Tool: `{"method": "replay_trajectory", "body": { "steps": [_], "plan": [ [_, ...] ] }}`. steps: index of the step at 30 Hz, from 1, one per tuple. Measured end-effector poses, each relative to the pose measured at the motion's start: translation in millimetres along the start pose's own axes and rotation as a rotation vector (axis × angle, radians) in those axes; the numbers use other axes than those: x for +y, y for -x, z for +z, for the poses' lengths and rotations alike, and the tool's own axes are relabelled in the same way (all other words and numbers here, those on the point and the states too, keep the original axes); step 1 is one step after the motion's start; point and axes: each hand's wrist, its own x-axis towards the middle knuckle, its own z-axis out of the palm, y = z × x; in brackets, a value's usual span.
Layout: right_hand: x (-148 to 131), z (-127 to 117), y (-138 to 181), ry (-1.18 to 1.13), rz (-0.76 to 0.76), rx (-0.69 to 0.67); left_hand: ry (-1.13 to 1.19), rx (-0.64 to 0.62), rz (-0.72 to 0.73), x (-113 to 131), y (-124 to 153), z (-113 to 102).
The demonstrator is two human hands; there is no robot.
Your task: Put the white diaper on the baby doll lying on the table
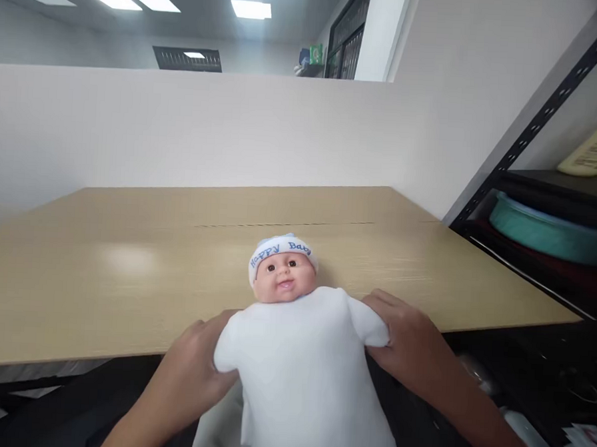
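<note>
Plastic-faced baby doll (292,343) in a white cloth wrap, capped with a white hat lettered in blue, lying across the near edge of the pale wooden desk (126,268): head resting on the desktop, face up, wrapped body hanging past the edge toward the camera. Long axis running straight away from the person, head far, feet near and out of the bottom of the view.

Left hand (196,358) pressed against the doll's left flank at shoulder height, fingers curled in around the cloth, gripping it loosely rather than clenched. Right hand (407,336) flat against the opposite flank, fingers (382,301) spread and bent over the wrap's bulging sleeve, thumb hidden beneath. Both hands touching the doll, 1 on each side, equally near; doll squarely between them.

Broad bare desktop beyond the head and out to the left, with a seam line crossing behind the hat. White partition wall (183,131) rising at the far edge. Tighter on the right: black metal shelving (544,116) close beside the desk's right edge, holding a round teal tin (548,230) and a cream-coloured packet (595,152) above it. Dark floor space below the near edge, under the doll's hanging body.
</note>
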Motion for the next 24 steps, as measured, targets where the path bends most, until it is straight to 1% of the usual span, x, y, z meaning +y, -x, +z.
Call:
{"method": "replay_trajectory", "body": {
  "steps": [2, 4, 6, 9, 14, 18, 24],
  "plan": [
    [11, 12, -10, 0.030, -0.005, -0.021, -0.018, -0.039, -0.028, 0, -19, -3],
    [20, 24, -21, 0.028, 0.013, -0.074, -0.028, -0.072, -0.076, -5, -36, -2],
    [28, 35, -34, 0.044, 0.067, -0.147, -0.054, -0.090, -0.111, -12, -51, 2],
    [36, 49, -55, 0.099, 0.137, -0.220, -0.108, -0.088, -0.103, -26, -70, 6],
    [42, 68, -83, 0.129, 0.137, -0.249, -0.126, -0.074, -0.081, -46, -95, 6],
    [45, 80, -102, 0.187, 0.137, -0.254, -0.119, -0.099, -0.043, -59, -116, 7],
    [51, 100, -138, 0.266, 0.170, -0.264, -0.080, -0.106, -0.053, -82, -158, 13]
  ]
}}
